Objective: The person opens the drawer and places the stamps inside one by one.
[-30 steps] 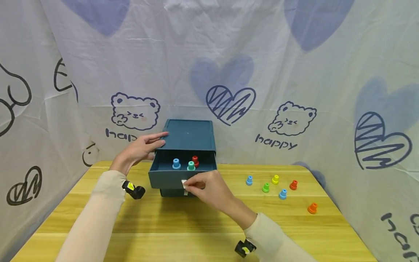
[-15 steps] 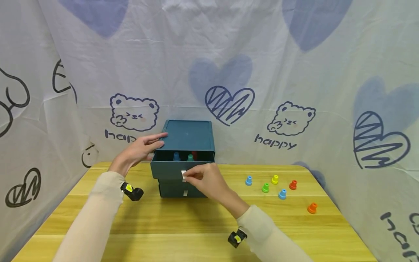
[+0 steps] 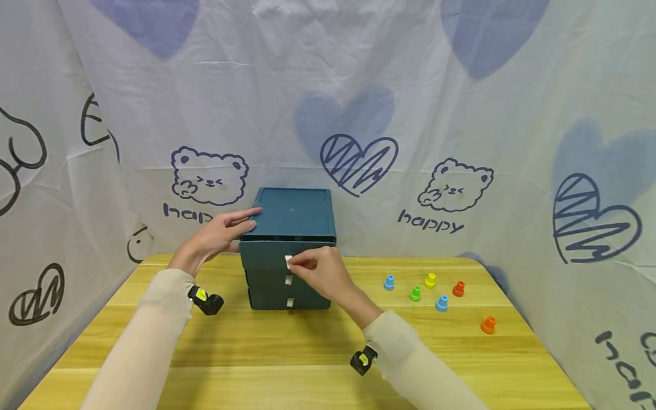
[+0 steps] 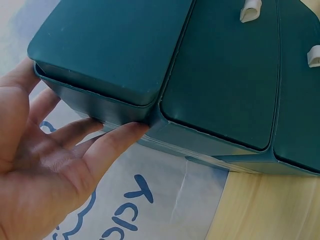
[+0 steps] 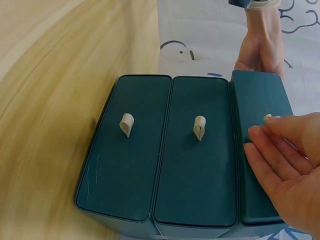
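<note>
A dark teal cabinet with three stacked drawers stands at the back of the table. Its top drawer juts out slightly, leaving a thin dark gap under the cabinet's top; its contents are hidden. Between thumb and fingertips, my right hand pinches the white tab on that drawer's front. My left hand rests on the cabinet's left edge, and in the left wrist view its spread fingers touch the side wall. The two lower drawers are flush, each with a white tab, such as the middle one.
On the wooden table, right of the cabinet, several small stepped pegs stand scattered: blue, green, yellow, red and orange. A printed white cloth hangs close behind the cabinet.
The top drawer has slid back into the cabinet, with my right hand moving along on its tab. The blue, teal and red pegs inside have gone out of sight. My left hand stays put.
</note>
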Demonstrator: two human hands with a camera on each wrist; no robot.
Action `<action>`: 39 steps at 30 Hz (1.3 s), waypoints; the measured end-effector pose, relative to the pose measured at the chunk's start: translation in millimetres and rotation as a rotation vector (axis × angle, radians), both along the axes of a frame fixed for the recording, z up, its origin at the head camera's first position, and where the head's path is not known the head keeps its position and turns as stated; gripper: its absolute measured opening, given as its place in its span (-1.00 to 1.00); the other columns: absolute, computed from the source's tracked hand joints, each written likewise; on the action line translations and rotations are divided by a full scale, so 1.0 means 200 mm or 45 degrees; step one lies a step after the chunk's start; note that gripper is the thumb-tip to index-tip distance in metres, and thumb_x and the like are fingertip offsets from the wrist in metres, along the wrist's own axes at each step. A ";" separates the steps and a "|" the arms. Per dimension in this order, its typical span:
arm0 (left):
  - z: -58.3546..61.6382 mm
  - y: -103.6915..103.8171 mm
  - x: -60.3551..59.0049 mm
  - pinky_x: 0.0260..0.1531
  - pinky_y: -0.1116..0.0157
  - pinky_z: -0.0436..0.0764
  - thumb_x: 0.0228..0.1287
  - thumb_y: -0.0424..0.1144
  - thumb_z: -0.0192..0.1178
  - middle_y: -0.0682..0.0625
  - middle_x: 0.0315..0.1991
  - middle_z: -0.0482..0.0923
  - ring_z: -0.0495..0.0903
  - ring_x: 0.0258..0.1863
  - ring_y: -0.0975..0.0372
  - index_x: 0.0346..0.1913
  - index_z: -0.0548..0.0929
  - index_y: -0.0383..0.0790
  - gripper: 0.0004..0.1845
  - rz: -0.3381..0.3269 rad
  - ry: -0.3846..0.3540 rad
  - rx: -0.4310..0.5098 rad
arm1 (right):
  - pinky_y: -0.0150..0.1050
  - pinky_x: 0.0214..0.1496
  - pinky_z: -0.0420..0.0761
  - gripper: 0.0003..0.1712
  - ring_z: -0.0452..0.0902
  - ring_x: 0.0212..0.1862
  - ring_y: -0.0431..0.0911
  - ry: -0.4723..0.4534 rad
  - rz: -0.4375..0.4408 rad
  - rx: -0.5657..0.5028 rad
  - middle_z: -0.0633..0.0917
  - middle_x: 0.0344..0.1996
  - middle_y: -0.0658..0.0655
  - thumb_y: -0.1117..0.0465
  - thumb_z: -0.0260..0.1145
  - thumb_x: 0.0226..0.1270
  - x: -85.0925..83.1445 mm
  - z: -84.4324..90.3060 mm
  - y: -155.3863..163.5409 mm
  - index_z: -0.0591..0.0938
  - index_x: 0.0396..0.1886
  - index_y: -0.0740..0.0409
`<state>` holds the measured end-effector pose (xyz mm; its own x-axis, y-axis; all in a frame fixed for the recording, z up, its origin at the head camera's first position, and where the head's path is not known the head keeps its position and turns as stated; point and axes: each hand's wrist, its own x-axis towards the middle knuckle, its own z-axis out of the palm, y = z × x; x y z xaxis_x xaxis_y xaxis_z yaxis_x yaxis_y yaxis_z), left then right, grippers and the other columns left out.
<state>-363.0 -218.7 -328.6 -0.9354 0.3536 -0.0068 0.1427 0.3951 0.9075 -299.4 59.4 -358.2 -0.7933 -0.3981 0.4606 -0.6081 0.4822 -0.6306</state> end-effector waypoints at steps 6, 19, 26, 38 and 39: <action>0.00 0.01 0.00 0.42 -0.30 0.36 0.58 0.11 0.08 -0.19 0.69 -0.07 0.01 0.64 -0.21 0.65 0.16 0.15 -0.31 -0.001 -0.009 0.012 | -0.49 -0.23 0.72 -0.85 0.81 -0.28 -0.09 -0.007 -0.016 -0.020 0.87 -0.22 0.14 0.28 0.48 0.32 -0.03 -0.01 -0.01 0.86 -0.14 0.18; 0.00 0.01 0.01 0.41 -0.26 0.40 0.60 0.07 0.07 -0.21 0.69 -0.08 0.00 0.65 -0.21 0.65 0.16 0.11 -0.33 -0.004 -0.011 0.016 | -0.43 -0.20 0.76 -0.84 0.82 -0.23 -0.06 -0.061 -0.033 -0.066 0.86 -0.17 0.15 0.27 0.46 0.35 -0.07 -0.03 -0.01 0.85 -0.12 0.17; -0.01 0.01 0.01 0.42 -0.29 0.37 0.61 0.07 0.05 -0.19 0.70 -0.10 -0.04 0.66 -0.21 0.64 0.16 0.12 -0.34 -0.008 -0.016 0.028 | -0.43 -0.19 0.76 -0.84 0.81 -0.23 -0.10 -0.044 -0.044 -0.056 0.86 -0.17 0.13 0.25 0.46 0.36 -0.09 -0.04 -0.02 0.85 -0.12 0.14; 0.00 0.00 0.01 0.42 -0.29 0.36 0.60 0.10 0.05 -0.17 0.71 -0.13 -0.05 0.66 -0.20 0.64 0.17 0.14 -0.33 0.004 -0.013 0.011 | -0.45 -0.19 0.74 -0.80 0.81 -0.21 0.02 -0.138 0.114 -0.089 0.85 -0.12 0.19 0.30 0.39 0.42 -0.07 -0.04 0.02 0.81 -0.03 0.20; 0.00 0.00 0.01 0.43 -0.30 0.35 0.60 0.11 0.05 -0.16 0.71 -0.13 -0.05 0.66 -0.20 0.64 0.17 0.15 -0.33 0.006 -0.013 0.007 | -0.46 -0.21 0.73 -0.80 0.81 -0.21 0.06 -0.156 0.143 -0.077 0.84 -0.13 0.21 0.31 0.38 0.42 -0.07 -0.05 0.03 0.81 -0.03 0.21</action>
<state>-361.8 -218.0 -327.6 -0.9369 0.3493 -0.0142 0.1318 0.3905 0.9111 -313.3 64.9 -368.3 -0.7971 -0.4618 0.3891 -0.5728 0.3743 -0.7292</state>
